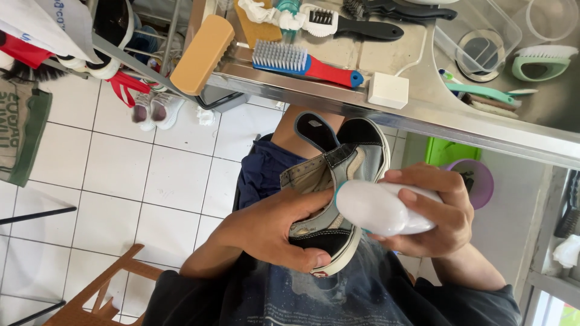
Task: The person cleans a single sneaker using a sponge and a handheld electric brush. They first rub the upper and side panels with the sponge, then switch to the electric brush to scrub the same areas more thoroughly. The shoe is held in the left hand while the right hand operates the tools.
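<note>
My left hand (275, 232) grips a black and grey sneaker (338, 181) around its side and toe, holding it over my lap with the opening facing away from me. My right hand (438, 214) is closed around a white brush with a teal edge (377, 208), which is pressed against the shoe's side near the toe. The sneaker's tongue sticks up toward the counter edge.
A steel counter (423, 115) spans the top with a blue and red brush (302, 62), a tan brush (202, 54), a black-handled brush (344, 24), a white block (388, 90), a clear tub (477, 36) and a green brush (544, 63). White sneakers (154, 108) lie on the tiled floor; a wooden chair frame (99, 290) stands lower left.
</note>
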